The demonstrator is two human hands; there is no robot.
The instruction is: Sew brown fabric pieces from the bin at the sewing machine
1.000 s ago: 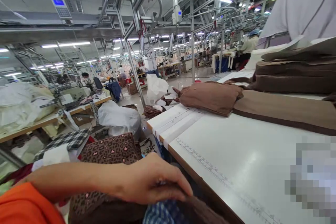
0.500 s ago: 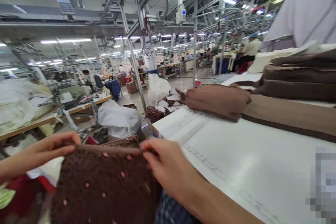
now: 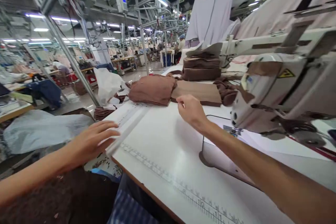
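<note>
On the white table (image 3: pixel 168 140), the right hand (image 3: pixel 191 111) reaches with loosely curled, empty fingers toward the flat brown piece (image 3: pixel 199 92) beside the sewing machine (image 3: pixel 283 87), while the left hand (image 3: pixel 90 140) rests spread at the table's edge, apparently for support.

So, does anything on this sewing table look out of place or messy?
Mostly tidy. The right hand reaches toward flat brown fabric pieces; beside the sewing machine lies a crumpled brown heap, unlike the neat stack behind.

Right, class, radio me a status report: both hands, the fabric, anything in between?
Left hand open, flat at table edge. Right hand open, reaching toward brown fabric pile. Sewing machine to the right, path clear.
</note>
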